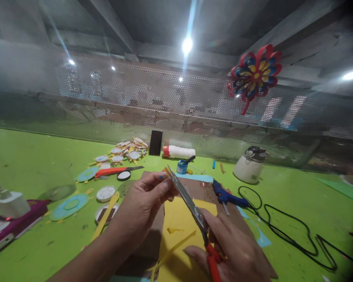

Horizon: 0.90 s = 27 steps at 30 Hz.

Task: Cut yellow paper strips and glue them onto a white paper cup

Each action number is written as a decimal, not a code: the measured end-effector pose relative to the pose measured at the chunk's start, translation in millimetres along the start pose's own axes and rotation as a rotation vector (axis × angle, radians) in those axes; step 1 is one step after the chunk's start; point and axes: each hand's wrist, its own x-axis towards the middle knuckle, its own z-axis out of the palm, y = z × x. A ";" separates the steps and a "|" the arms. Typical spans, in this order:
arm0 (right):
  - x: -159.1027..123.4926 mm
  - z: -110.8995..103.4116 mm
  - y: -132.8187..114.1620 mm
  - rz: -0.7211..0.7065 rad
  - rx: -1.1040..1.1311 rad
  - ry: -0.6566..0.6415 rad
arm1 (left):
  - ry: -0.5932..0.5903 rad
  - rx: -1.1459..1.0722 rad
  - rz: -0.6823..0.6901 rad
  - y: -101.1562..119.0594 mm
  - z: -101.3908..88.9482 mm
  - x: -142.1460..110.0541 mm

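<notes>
My right hand [232, 243] is wrapped round the red handles of a pair of scissors [191, 203]. The blades point up and away to the left, their tips beside the fingers of my left hand [147, 196]. Between thumb and fingertips, that left hand pinches a small yellow paper piece [167, 171], which lies against the blade tips. Below both hands a yellow sheet [176, 219] rests on brown cardboard [144, 258]. Thin yellow offcuts [179, 246] are scattered on the sheet.
A blue glue gun [226, 195] with a black cable lies at right, near a white kettle-like container [250, 166]. Left stand a red utility knife [111, 171], round paper pieces [70, 206] and a purple power strip [20, 225]. A phone [155, 143] and a blue jar [182, 167] are behind.
</notes>
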 end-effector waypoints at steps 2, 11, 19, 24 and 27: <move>0.0 -0.5 0.2 0.003 0.008 -0.012 | 0.005 0.005 0.002 0.8 0.7 0.3; 3.0 -1.1 -2.6 0.195 0.267 -0.065 | -0.001 0.007 -0.032 5.7 4.8 -1.1; 12.6 -7.2 -4.9 0.623 0.649 -0.272 | -0.085 -0.103 -0.147 6.3 5.7 -1.8; 13.3 -8.2 -5.0 0.560 0.688 -0.263 | -0.095 -0.104 -0.215 6.8 7.6 -3.1; 12.1 -8.5 -4.3 0.527 0.707 -0.266 | -0.034 -0.041 -0.229 6.7 7.0 -3.5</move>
